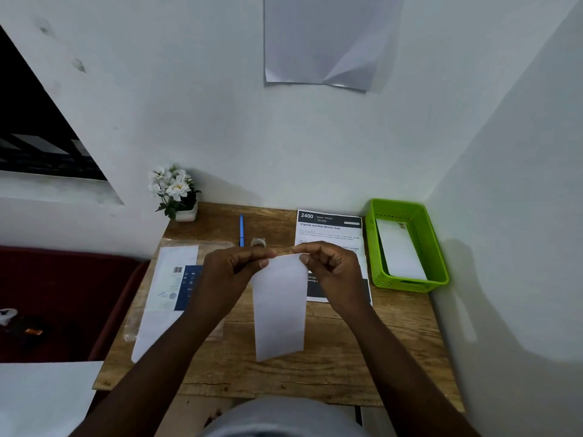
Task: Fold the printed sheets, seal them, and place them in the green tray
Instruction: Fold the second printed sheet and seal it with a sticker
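Note:
A folded white sheet [279, 307] hangs lengthwise over the middle of the wooden desk [347, 367]. My left hand [230, 272] pinches its top left corner and my right hand [331, 269] pinches its top right corner. A printed sheet [328, 228] with a dark header lies flat behind my right hand. The green tray [437, 234] stands at the desk's far right corner with one folded white sheet [400, 250] inside. A tape roll [258, 242] sits just beyond my fingers.
A blue pen [241, 230] lies beside the tape roll. A clear plastic pack of paper [170, 291] lies on the left of the desk. A potted white flower [176, 193] stands at the far left corner. Walls close the back and right.

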